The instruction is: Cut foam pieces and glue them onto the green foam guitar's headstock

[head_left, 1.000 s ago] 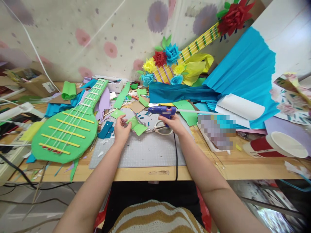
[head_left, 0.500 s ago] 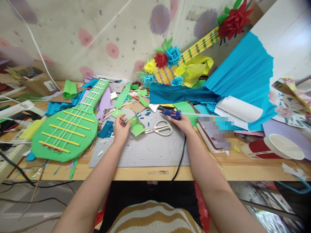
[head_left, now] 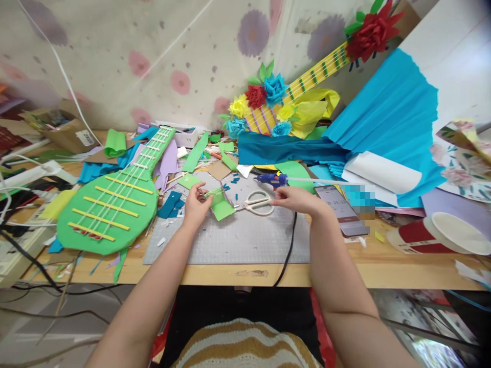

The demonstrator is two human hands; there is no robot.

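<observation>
My left hand (head_left: 197, 202) is closed on a small folded green paper piece (head_left: 222, 205), pinching its left side above the grey cutting mat (head_left: 230, 240). Just right of that piece lies a pair of scissors (head_left: 255, 204) with cream handles, blades toward the left. My right hand (head_left: 291, 198) reaches the end of the handles, its thumb and fingers pinched together on the outer loop. Behind this hand a blue glue gun (head_left: 272, 179) rests on its side, a pale glue stick sticking out to the right and a black cord running to the table edge.
A green paper lute (head_left: 111, 204) with yellow strips lies at left. A yellow paper instrument (head_left: 314, 74) with paper flowers leans on the wall. Blue crepe paper (head_left: 387, 117), a phone (head_left: 341, 212) and a paper cup (head_left: 433, 232) are at right. Scraps (head_left: 197, 153) litter the back.
My right hand has let go of the glue gun, leaving it lying on the table, and has come down to the scissors' handles. The green paper piece in my left hand has turned slightly.
</observation>
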